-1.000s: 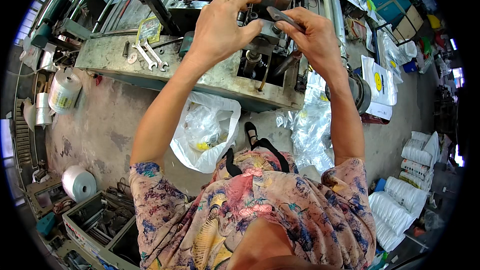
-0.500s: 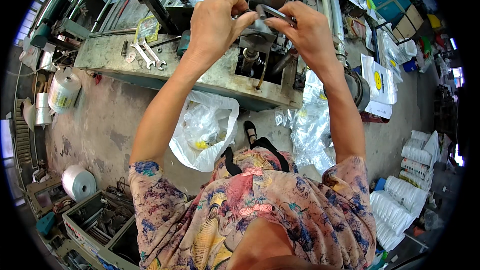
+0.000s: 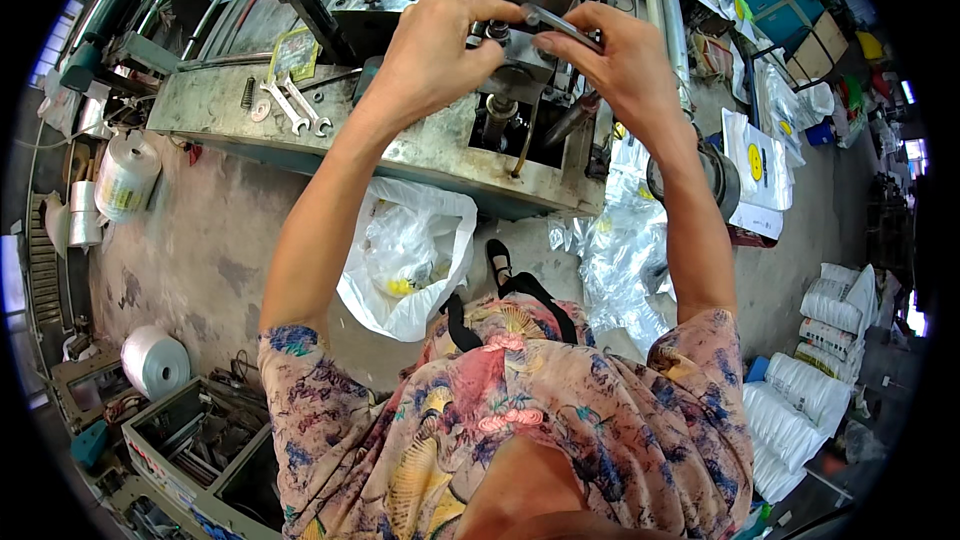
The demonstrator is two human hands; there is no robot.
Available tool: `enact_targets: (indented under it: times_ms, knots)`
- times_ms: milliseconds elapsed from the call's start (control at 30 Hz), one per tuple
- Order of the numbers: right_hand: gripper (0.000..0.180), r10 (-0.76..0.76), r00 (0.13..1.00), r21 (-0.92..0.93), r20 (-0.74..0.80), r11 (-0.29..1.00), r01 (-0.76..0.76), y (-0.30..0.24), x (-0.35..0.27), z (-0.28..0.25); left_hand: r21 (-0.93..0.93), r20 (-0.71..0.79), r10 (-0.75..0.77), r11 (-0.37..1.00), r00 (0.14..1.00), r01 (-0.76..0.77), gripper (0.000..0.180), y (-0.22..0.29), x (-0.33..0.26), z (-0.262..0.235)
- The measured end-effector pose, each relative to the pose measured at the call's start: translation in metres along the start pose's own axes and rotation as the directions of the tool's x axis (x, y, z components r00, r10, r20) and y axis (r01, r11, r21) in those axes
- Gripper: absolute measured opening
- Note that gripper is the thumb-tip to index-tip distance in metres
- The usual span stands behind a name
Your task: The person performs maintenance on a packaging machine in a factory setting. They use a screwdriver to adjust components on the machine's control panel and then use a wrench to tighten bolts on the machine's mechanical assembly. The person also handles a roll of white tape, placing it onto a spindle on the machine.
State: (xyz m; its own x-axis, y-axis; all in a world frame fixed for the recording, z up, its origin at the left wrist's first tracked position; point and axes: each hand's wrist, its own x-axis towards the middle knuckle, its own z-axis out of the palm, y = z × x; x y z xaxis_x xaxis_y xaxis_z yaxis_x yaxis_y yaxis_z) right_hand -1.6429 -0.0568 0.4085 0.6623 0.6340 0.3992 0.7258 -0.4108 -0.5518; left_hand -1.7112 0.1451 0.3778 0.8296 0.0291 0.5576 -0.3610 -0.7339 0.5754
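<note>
My right hand (image 3: 625, 52) pinches a short grey metal rod (image 3: 568, 30) between thumb and fingers, above the metal block of the machine (image 3: 525, 58). My left hand (image 3: 440, 45) is open, thumb and index finger apart. Its index fingertip is at the left end of the rod, and I cannot tell whether it presses on it. Beneath the hands a threaded bolt with a spring (image 3: 498, 120) rises from an opening in the machine bed. The rod's exact kind is hard to make out.
Two open-end wrenches (image 3: 290, 108), a coil spring (image 3: 248, 92) and a washer (image 3: 261, 111) lie on the machine's worn ledge (image 3: 205, 105). Below stands a white plastic bag (image 3: 400, 285). Clear film (image 3: 625, 270) lies right of my foot. Film rolls (image 3: 156, 364) stand left.
My left thumb has moved away from the index finger, opening the pinch. The rod in my right hand has shifted slightly right and its left end has come up.
</note>
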Motion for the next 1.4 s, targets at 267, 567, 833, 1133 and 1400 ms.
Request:
enact_targets:
  times_ms: [267, 567, 833, 1133, 1400]
  knots:
    - [0.032, -0.080, 0.996, -0.175, 0.035, 0.981, 0.084, 0.004, 0.005, -0.004, 0.120, -0.070, -0.018, 0.992, 0.997, 0.026, 0.025, 0.000, -0.002, 0.002]
    - [0.027, -0.169, 0.985, -0.019, 0.029, 0.985, 0.170, 0.012, 0.005, -0.001, 0.202, -0.143, 0.035, 0.979, 0.989, -0.005, 0.028, 0.004, -0.001, 0.007]
    - [0.023, -0.308, 0.951, 0.040, -0.039, 0.950, 0.310, 0.018, 0.004, 0.001, 0.151, -0.084, 0.119, 0.983, 0.989, -0.105, 0.023, -0.001, 0.002, 0.003]
    - [0.022, -0.348, 0.937, -0.219, 0.029, 0.913, 0.346, 0.008, 0.005, 0.002, 0.162, -0.008, -0.114, 0.980, 0.994, 0.113, 0.020, 0.014, 0.003, -0.002]
    - [0.020, -0.226, 0.968, -0.346, 0.105, 0.905, 0.249, 0.001, 0.007, 0.002, -0.146, 0.093, -0.164, 0.973, 0.982, 0.176, 0.010, 0.014, 0.006, -0.008]
